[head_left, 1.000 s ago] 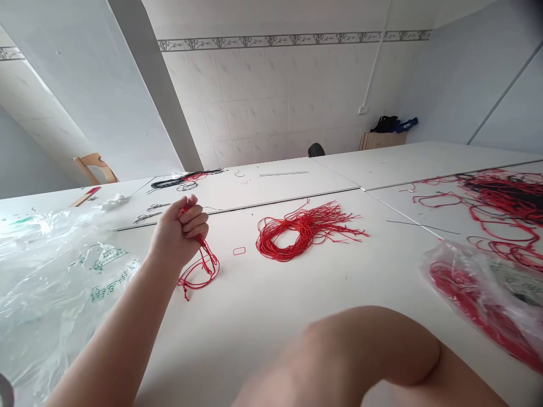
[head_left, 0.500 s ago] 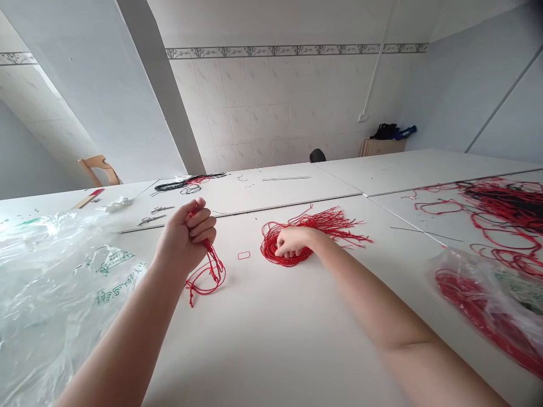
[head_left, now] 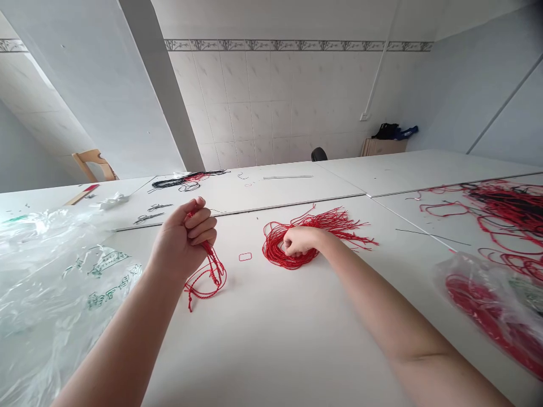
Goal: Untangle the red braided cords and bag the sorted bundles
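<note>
My left hand (head_left: 184, 236) is closed in a fist around a braided red cord (head_left: 207, 280). The cord runs down from the fist and lies in a loose loop on the white table (head_left: 271, 339), with frayed ends at its lower left. My right hand (head_left: 300, 241) rests curled on a coiled bundle of thin red cords (head_left: 275, 251), covering its middle, and loose strand ends (head_left: 343, 226) fan out to the right. A small red rectangular loop (head_left: 245, 256) lies between my hands.
A clear plastic bag with green print (head_left: 55, 282) lies at the left. Another plastic bag holding red cord (head_left: 483, 305) lies at the right, below a tangle of red and black cords (head_left: 504, 209). Black cords (head_left: 184, 181) and small metal tools (head_left: 149, 218) lie farther back.
My right hand has swung forward from the near foreground onto the red bundle, and its fingers have curled in. My left fist has stayed around the cord.
</note>
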`<state>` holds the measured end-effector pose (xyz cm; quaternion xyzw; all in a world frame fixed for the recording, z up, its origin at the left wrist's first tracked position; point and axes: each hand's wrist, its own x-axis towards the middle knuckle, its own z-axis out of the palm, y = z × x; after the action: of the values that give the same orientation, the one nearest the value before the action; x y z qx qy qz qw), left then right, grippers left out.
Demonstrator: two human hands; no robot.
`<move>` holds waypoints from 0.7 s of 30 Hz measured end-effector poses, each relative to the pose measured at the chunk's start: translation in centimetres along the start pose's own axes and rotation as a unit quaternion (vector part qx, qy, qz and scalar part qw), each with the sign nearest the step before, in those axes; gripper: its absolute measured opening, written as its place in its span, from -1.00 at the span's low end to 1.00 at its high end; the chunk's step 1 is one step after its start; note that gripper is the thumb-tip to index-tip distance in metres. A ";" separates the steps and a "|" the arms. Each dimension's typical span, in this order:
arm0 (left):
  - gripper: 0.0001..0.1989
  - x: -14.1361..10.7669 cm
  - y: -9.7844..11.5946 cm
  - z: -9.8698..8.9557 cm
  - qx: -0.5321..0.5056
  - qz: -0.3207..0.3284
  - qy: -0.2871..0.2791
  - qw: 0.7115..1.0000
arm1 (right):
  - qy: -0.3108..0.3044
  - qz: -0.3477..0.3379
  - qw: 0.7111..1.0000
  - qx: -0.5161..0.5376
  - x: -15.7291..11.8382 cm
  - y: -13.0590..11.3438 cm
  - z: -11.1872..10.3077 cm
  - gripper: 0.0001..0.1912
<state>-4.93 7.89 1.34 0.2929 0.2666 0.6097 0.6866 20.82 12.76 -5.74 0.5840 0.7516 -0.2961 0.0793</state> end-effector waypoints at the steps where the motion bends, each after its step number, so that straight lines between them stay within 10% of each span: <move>1: -0.82 0.0 0.0 0.0 0.001 0.001 0.001 1.000 | 0.016 0.001 1.000 0.000 -0.2 0.2 -0.2 -0.93; 15: -0.77 -0.2 0.0 0.5 0.010 -0.004 0.000 1.000 | 0.083 -0.076 0.994 -0.006 0.5 -2.8 2.0 -0.82; 21: -0.78 -0.3 0.3 0.2 0.008 -0.001 -0.007 1.000 | 0.082 -0.119 0.985 0.095 -2.0 -0.5 -0.9 -0.96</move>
<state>-5.05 7.65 1.68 0.3020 0.2667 0.6045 0.6872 21.18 11.51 -3.90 0.5176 0.7881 -0.3247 -0.0738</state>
